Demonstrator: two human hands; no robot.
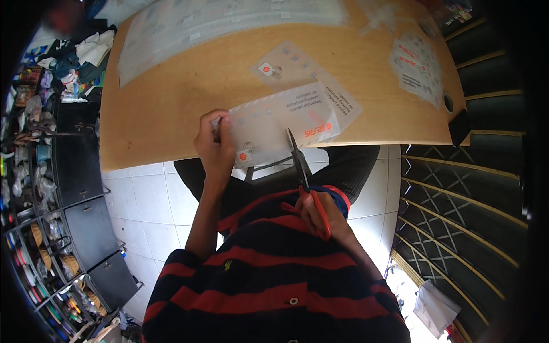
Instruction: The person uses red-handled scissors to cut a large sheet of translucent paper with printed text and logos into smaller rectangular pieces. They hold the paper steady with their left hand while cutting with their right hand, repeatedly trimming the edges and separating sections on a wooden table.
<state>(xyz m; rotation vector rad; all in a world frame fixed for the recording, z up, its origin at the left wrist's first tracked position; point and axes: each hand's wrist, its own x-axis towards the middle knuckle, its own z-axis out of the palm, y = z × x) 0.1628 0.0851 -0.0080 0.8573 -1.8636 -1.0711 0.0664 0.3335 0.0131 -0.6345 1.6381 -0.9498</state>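
My left hand (215,143) pinches the left end of a translucent printed plastic sheet (274,117) at the table's near edge. Orange and dark print marks the sheet, and part of it hangs past the edge over my lap. In my right hand (323,211) are scissors (301,171) with red handles and dark blades. Their tips point away from me and meet the sheet's near side, right of its middle. Whether they have cut into it I cannot tell. A second printed sheet (283,54) lies beneath and beyond the held one.
The wooden table (171,114) carries a long stack of translucent sheets (217,26) along its far side. More printed sheets (416,66) lie at the right, near a round hole (448,102). Crowded shelves (43,188) stand at the left, a folding metal gate (457,211) at the right.
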